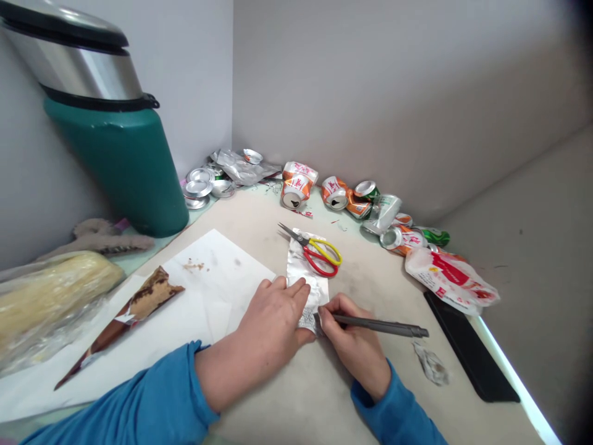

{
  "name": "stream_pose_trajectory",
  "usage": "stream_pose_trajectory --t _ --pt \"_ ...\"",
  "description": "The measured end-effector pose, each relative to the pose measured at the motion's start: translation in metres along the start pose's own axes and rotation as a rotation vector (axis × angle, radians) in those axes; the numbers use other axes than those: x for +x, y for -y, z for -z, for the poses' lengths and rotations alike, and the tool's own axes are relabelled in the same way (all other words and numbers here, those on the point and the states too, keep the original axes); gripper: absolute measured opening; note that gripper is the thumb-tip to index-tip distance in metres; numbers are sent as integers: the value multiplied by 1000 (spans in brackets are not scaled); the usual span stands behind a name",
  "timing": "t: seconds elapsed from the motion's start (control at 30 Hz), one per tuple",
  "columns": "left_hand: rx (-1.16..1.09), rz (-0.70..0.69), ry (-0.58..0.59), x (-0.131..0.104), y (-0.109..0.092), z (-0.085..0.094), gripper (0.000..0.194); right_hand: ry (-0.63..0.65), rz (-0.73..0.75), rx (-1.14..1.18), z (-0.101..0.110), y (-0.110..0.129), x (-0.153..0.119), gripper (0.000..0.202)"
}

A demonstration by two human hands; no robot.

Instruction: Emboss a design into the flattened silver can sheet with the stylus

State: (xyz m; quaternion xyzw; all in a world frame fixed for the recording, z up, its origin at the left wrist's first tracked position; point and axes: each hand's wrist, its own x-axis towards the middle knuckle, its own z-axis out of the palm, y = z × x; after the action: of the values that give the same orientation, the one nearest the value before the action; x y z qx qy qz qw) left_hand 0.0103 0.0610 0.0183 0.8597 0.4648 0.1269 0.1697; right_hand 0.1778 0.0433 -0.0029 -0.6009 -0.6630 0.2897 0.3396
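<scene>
A strip of silvery metal sheet lies on the beige work surface, its lower end covered with small embossed marks. My left hand lies over the strip's left edge, fingers stretched out and pressing it down. My right hand is closed round a dark grey pen-like tool, whose tip is at the marked end of the strip, partly hidden by my fingers. Scissors with one red and one yellow handle rest on the upper part of the strip, blades slightly apart and pointing up-left.
Cut and crushed cans line the wall. A green bottle stands back left, near round can ends. White paper bears a brown cone. At right are a plastic packet, a black phone-like slab and crumpled tissue.
</scene>
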Motion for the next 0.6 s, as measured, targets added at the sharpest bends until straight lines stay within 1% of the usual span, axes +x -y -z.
stream_pose_trajectory --t 0.1,0.27,0.6 --pt "-2 1 -1 0 1 0 47 -15 -3 14 1 -1 1 21" --pt "-3 3 4 0 0 1 49 -2 -5 15 1 -1 0 20" --pt "1 2 3 0 0 0 47 -6 8 -11 0 2 0 21"
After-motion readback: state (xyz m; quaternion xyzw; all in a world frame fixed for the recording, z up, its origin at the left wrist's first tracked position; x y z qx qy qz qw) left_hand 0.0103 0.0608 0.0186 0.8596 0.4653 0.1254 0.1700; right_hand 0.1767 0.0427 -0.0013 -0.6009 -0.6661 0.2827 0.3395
